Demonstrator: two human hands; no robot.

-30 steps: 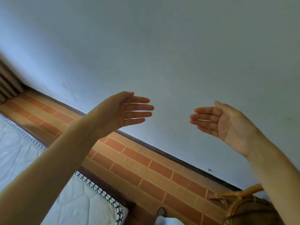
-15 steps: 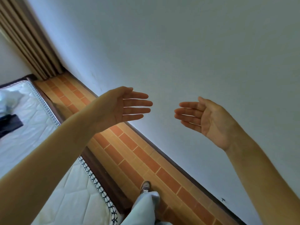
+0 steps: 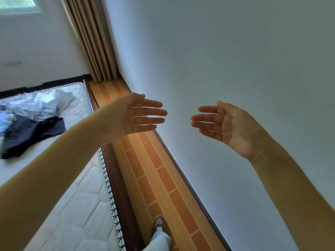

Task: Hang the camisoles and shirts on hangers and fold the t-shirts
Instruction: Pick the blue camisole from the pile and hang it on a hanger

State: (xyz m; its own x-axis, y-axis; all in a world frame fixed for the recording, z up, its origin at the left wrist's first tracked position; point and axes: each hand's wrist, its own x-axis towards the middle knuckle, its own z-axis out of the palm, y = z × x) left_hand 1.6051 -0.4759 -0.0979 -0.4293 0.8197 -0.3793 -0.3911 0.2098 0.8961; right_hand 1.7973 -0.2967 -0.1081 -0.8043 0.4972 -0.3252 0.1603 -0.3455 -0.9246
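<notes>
Bare left hand [image 3: 130, 116] and right hand [image 3: 230, 125] face each other, fingers straight, holding nothing, beside the mattress [image 3: 72, 205].

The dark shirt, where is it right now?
In the head view the dark shirt lies on the mattress at the far left, beside a heap of white and blue clothes, well left of both raised hands.

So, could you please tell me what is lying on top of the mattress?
On the mattress lie a dark garment and crumpled white and pale blue clothes. Whatever lies beneath them is covered.
</notes>
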